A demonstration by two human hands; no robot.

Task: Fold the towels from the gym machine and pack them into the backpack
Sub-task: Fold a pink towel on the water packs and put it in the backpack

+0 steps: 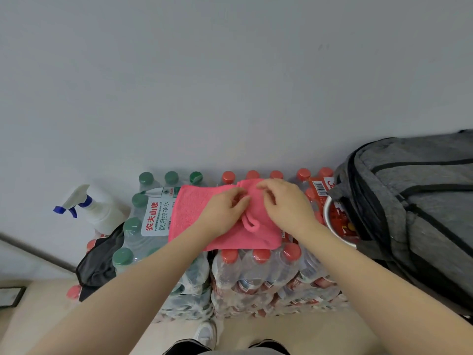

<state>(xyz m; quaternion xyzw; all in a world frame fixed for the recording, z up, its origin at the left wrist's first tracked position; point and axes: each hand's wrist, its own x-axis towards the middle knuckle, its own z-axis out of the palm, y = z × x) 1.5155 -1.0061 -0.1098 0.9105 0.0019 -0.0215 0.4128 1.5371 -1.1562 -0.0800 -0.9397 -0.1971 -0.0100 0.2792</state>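
Left hand (225,213) and right hand (284,203) close together over the middle of a bright pink terry towel (189,213), fingertips curled and pinching a raised ridge of cloth near the far edge. Both clamped on the fabric, thumbs and forefingers nearly meeting; a small pink hanging loop (249,224) lay just below, between the wrists. Towel already doubled at least once, spread flat across the tops of two shrink-wrapped packs of water bottles serving as the surface: green-capped bottles (133,226) on the left, red-capped bottles (258,254) on the right and near side. Near edge of the towel overhung the red caps slightly.

To the right, a grey fabric backpack with black zip trim (414,201), lying on its side, touching a round metal bowl of red packets (340,221) just beside the towel; whether the main compartment stood open could not be told. On the far left, a white spray bottle with a blue trigger (87,206), and a dark crumpled bag (99,262) below it.

Probably mid-fold. Best done by lifting the pinched ridge evenly with both hands, carrying it over so edges met squarely, tucking the loop inside, then pressing flat before release. Uneven bottle caps underneath gave poor support, so a firm smoothing stroke seemed wise. Compact, tidy bundle needed for an easy slide into the backpack.
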